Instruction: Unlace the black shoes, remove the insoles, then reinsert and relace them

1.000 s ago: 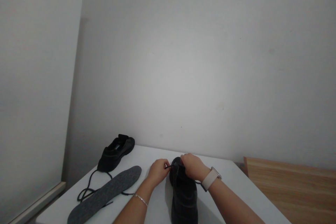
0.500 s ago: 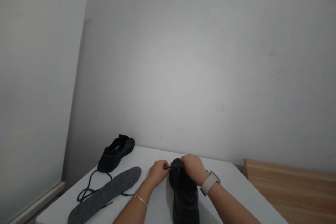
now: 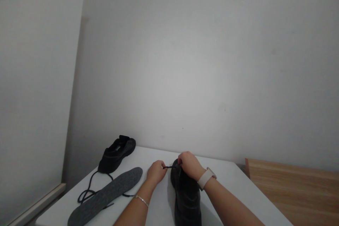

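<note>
A black shoe [image 3: 187, 201] stands on the white table with its toe pointing away from me. To its left, my left hand [image 3: 156, 172] pinches a black shoelace [image 3: 168, 167], stretched short and taut to the front of the shoe. My right hand [image 3: 190, 165] is closed over the shoe's lacing area, its fingertips at the upper near the lace; exactly which part they grip is hard to see. A watch with a pale strap is on my right wrist, a thin bracelet on my left.
A second black shoe [image 3: 116, 155] sits at the table's back left. In front of it a grey insole [image 3: 108, 196] lies over a loose black lace [image 3: 88, 197]. Behind the white table [image 3: 219, 169] rises a pale wall [image 3: 182, 77]. A wooden board [image 3: 293, 187] is at the right.
My left hand has drawn slightly left, with more lace showing between it and the shoe. My right hand has shifted a little left and up over the shoe.
</note>
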The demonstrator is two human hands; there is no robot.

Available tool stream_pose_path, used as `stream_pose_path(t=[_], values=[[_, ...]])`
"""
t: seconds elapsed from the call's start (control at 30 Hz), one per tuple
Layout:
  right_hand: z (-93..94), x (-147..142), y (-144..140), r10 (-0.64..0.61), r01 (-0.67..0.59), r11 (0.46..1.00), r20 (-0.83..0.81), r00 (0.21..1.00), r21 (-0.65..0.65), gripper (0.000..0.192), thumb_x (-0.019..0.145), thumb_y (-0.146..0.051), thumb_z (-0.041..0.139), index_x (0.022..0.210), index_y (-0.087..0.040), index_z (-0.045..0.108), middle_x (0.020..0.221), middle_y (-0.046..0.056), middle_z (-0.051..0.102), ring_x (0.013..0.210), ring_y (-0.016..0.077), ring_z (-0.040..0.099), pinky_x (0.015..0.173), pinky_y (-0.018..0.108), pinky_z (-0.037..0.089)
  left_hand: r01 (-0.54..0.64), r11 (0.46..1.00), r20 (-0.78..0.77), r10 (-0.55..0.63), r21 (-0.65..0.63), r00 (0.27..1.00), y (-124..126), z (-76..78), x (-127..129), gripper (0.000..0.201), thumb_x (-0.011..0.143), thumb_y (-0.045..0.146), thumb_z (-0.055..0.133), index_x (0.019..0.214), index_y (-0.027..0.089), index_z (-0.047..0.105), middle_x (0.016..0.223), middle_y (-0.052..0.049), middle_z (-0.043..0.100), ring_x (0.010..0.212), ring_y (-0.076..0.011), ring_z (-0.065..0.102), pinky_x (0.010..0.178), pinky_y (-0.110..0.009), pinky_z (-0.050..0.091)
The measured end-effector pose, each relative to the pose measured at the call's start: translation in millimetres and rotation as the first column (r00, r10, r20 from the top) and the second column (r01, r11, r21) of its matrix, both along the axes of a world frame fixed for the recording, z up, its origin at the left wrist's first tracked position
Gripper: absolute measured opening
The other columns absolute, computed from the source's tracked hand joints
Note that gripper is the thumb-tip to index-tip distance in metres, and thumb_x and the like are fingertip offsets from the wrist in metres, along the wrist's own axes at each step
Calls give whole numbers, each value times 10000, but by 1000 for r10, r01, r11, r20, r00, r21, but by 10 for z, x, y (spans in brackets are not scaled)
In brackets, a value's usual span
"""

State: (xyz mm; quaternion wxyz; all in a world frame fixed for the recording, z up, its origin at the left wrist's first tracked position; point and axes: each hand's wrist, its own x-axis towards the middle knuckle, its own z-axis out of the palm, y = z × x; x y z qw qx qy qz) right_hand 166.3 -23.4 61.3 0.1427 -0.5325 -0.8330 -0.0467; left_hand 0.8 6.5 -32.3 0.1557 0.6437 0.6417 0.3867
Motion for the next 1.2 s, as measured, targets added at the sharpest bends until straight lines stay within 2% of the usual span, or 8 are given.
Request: stream_pose_path(t=[0.1,0.2,0.37,0.43,0.6,0.77,1.0,1.2], values=[[1,31,18,31,-30,999,-86,996,13,178,748,-97,561,795,-165,718,841,83,719,836,180,646,745,230,426,-23,1000,92,24,-13,995,59,-43,-21,60,696,230,635,692,174,658,746,-84,689,778,-234,635,683,-293,412],[51,48,4,96,-75,994,-287,953,85,114,748,-131,584,741,-155,695,773,69,703,753,170,630,694,233,425,61,998,218,-67,33,974,119,-39,25,97,731,179,567,738,159,661,645,-53,684,648,-186,641,640,-271,446],[271,81,-95,226,-140,971,-548,806,194,92,758,-159,563,708,-168,639,611,17,634,601,151,587,598,240,422,212,952,365,-282,222,887,147,81,167,188,737,146,518,842,146,674,902,-77,719,854,-171,654,798,-265,479],[373,99,-148,257,-157,964,-595,761,216,81,756,-156,557,714,-175,624,585,1,611,572,145,574,580,241,424,292,913,449,-397,286,801,136,133,225,202,738,186,538,865,141,689,937,-90,718,904,-195,647,856,-301,470],[552,123,-298,318,-179,944,-625,713,276,67,762,-161,561,718,-188,604,622,-2,603,583,142,569,565,243,437,419,815,711,-565,401,418,79,222,361,333,657,245,691,973,139,700,1058,-118,691,1026,-257,598,962,-386,398],[734,109,-504,383,-194,916,-625,680,350,65,790,-178,563,735,-189,596,669,2,594,584,132,560,552,240,444,482,756,752,-606,443,260,-24,313,444,404,664,289,734,1045,168,677,1177,-118,636,1073,-259,566,935,-361,396],[1163,117,-805,481,-178,858,-630,610,482,59,821,-217,561,785,-182,593,697,5,590,557,117,554,526,236,460,475,770,704,-611,426,360,-96,370,421,258,721,349,684,866,137,701,846,-64,696,818,-186,600,793,-292,419],[1497,107,-888,567,-128,773,-587,577,621,52,818,-215,564,799,-175,591,703,6,592,562,111,561,514,233,460,502,797,646,-583,335,494,-99,322,463,424,738,529,604,870,134,682,767,-57,681,778,-203,606,779,-323,435]])
